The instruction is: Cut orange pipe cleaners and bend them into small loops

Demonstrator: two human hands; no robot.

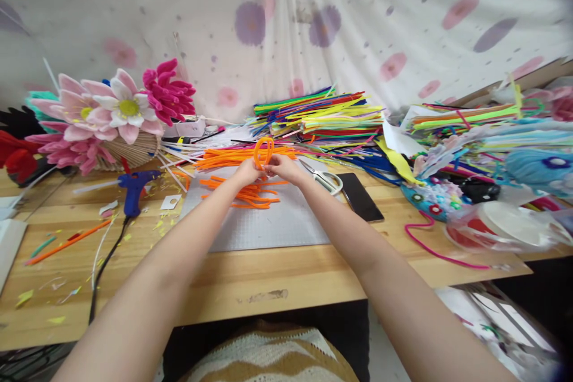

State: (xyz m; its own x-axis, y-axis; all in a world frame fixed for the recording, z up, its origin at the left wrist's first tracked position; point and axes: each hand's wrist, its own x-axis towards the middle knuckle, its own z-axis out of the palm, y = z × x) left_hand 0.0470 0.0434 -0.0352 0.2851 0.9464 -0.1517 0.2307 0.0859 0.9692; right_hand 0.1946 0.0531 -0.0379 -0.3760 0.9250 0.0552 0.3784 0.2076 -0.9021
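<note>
On the wooden table (304, 277), a grey gridded cutting mat (268, 236) is laid, flanked by a blue glue gun (134, 194) at left and a flat black phone (362, 197) at right. Short orange fuzzy stems (255, 198) are scattered on the mat. Above it, an upright orange fuzzy loop (264, 149) is pinched low by the left hand (249, 172) and, apparently, the right hand (283, 168), both nearly closed; exact fingertip contact cannot be made out. Beyond the mat, multicoloured fuzzy stems (331, 114) are heaped.

Garment (273, 358): knit-like fabric, wavy brown and cream bands; forearms (172, 268): bare; left hand (249, 172), right hand (285, 167): bare, ungloved.
</note>
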